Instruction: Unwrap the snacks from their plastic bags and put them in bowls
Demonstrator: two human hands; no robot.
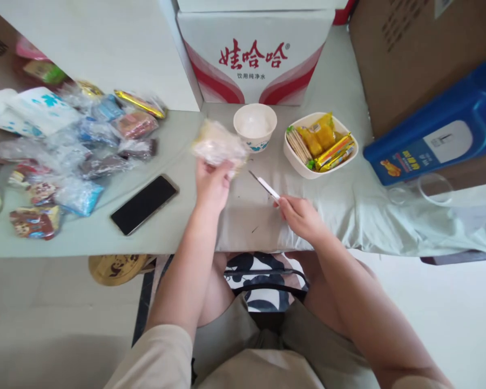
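Observation:
My left hand (213, 186) is closed on a clear-wrapped snack packet (218, 143), pale yellowish and smeared by motion, held up over the table. In my right hand (302, 216) is a slim white-handled knife (267, 187), its thin dark tip pointing up and left toward the packet but apart from it. Behind the packet stands a white paper bowl (255, 145) with a blue-green print. To its right, a white plastic tub (303, 168) holds yellow-wrapped snacks (322, 134) and a pack of biscuit sticks (298, 145).
A black phone (144, 204) lies left of my left arm. Farther left are piled wrapped snacks (85, 146) and paper cups (44, 111). A white and red carton (253, 59) stands behind; a blue container (433, 124) leans at right near a clear cup (435, 189).

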